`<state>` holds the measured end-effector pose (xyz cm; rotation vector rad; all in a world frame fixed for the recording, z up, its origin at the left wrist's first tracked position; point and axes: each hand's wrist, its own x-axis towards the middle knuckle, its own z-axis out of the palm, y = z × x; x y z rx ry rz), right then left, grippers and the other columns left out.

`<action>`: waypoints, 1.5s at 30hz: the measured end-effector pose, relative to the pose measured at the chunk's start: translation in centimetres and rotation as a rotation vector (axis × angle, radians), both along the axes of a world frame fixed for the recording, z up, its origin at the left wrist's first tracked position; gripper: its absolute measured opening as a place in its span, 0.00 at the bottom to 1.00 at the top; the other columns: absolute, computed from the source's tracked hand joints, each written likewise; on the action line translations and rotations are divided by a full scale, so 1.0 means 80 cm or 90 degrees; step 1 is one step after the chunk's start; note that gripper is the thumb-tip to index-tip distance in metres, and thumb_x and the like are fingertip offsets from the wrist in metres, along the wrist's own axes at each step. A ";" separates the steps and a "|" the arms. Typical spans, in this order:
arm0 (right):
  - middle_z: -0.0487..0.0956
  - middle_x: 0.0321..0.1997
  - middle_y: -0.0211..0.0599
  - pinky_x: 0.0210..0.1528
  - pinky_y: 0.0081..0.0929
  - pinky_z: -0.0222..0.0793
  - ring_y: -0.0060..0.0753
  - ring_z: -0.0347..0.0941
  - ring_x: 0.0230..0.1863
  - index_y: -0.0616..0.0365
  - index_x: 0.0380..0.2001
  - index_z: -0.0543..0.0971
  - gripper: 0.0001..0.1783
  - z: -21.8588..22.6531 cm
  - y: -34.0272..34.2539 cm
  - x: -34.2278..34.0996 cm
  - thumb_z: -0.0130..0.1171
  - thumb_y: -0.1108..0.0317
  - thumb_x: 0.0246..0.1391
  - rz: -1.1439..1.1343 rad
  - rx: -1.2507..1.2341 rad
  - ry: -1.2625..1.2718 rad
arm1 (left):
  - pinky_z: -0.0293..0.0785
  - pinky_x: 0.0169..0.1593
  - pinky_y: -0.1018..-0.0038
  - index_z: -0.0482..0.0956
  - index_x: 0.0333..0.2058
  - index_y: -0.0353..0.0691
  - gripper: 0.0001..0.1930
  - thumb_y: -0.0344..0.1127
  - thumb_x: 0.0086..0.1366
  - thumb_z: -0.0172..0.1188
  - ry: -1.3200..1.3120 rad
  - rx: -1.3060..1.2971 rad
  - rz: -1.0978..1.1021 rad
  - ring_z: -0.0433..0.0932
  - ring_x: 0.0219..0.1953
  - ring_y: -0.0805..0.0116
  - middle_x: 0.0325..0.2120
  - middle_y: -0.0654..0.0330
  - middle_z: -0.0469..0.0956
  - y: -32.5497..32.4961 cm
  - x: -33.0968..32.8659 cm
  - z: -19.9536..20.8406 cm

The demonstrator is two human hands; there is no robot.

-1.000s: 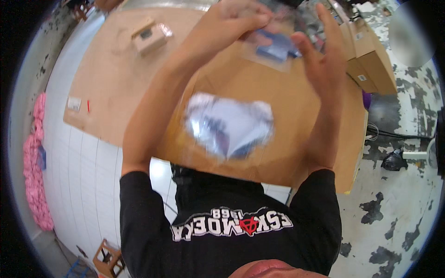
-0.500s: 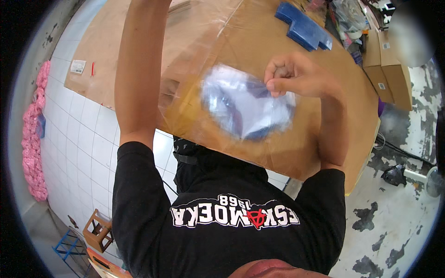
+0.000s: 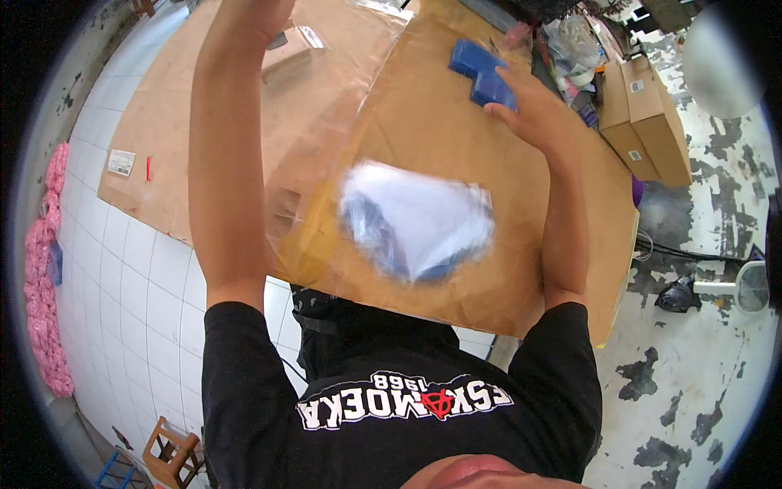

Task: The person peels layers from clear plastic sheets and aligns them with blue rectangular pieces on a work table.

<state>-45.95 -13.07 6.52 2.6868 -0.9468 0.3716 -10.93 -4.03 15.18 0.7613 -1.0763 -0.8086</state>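
My right hand reaches to the right end of a stack of blue plastic-wrapped packs. Thumb and fingers are spread apart at the stack's edge; whether they press on it I cannot tell. On the brown-covered table in front of my body lies a clear plastic bag with a white sheet and something blue in it, smeared by motion. At the top edge, my left hand is partly cut off and its fingers are hidden. Close beside it is a flat brown cardboard piece with a white label.
The table is covered with brown cardboard and tape. A white label and a red strip lie at its left. Cardboard boxes and clear plastic bags stand at the right. Pink wrapped bundles lie by the left wall.
My right hand has let go of the clear bag and moved up to the blue packs. The whole view has shifted slightly, bringing more of the left hand in.
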 end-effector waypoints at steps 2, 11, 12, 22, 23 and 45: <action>0.77 0.58 0.49 0.51 0.37 0.74 0.50 0.79 0.47 0.58 0.55 0.77 0.31 -0.008 -0.013 -0.003 0.72 0.61 0.47 0.007 0.061 -0.020 | 0.73 0.47 0.70 0.74 0.50 0.40 0.19 0.47 0.68 0.58 -0.020 0.014 -0.009 0.77 0.42 0.67 0.41 0.59 0.77 0.004 0.004 0.010; 0.84 0.40 0.48 0.46 0.36 0.76 0.48 0.82 0.41 0.59 0.38 0.86 0.20 0.009 -0.038 -0.011 0.75 0.66 0.38 -0.042 0.261 -0.023 | 0.73 0.47 0.70 0.74 0.50 0.40 0.19 0.49 0.69 0.57 -0.067 0.084 0.005 0.76 0.41 0.68 0.43 0.58 0.76 0.001 -0.008 0.007; 0.84 0.43 0.47 0.47 0.35 0.75 0.46 0.82 0.43 0.60 0.38 0.86 0.20 0.012 -0.039 -0.010 0.75 0.67 0.38 -0.058 0.275 -0.011 | 0.72 0.47 0.70 0.74 0.50 0.40 0.20 0.49 0.69 0.57 -0.070 0.107 0.012 0.76 0.41 0.68 0.43 0.58 0.76 0.002 -0.013 0.010; 0.85 0.37 0.44 0.42 0.31 0.76 0.41 0.83 0.38 0.59 0.32 0.87 0.14 0.011 -0.042 -0.014 0.73 0.66 0.39 -0.049 0.314 -0.062 | 0.73 0.47 0.71 0.75 0.49 0.40 0.19 0.49 0.71 0.55 -0.145 0.095 -0.033 0.77 0.41 0.69 0.42 0.59 0.76 -0.001 -0.027 -0.004; 0.85 0.33 0.43 0.39 0.32 0.76 0.41 0.82 0.33 0.57 0.30 0.87 0.13 0.009 -0.046 -0.017 0.73 0.64 0.39 -0.044 0.308 -0.077 | 0.73 0.47 0.72 0.76 0.49 0.40 0.19 0.49 0.71 0.56 -0.150 0.104 -0.019 0.77 0.41 0.69 0.42 0.59 0.77 0.001 -0.033 -0.004; 0.84 0.36 0.50 0.38 0.30 0.77 0.33 0.82 0.33 0.65 0.39 0.69 0.10 -0.029 -0.089 -0.034 0.46 0.66 0.66 -0.121 0.491 -0.523 | 0.71 0.56 0.60 0.74 0.55 0.39 0.22 0.48 0.69 0.56 -0.696 0.029 -0.129 0.77 0.53 0.57 0.51 0.54 0.78 -0.042 -0.122 -0.100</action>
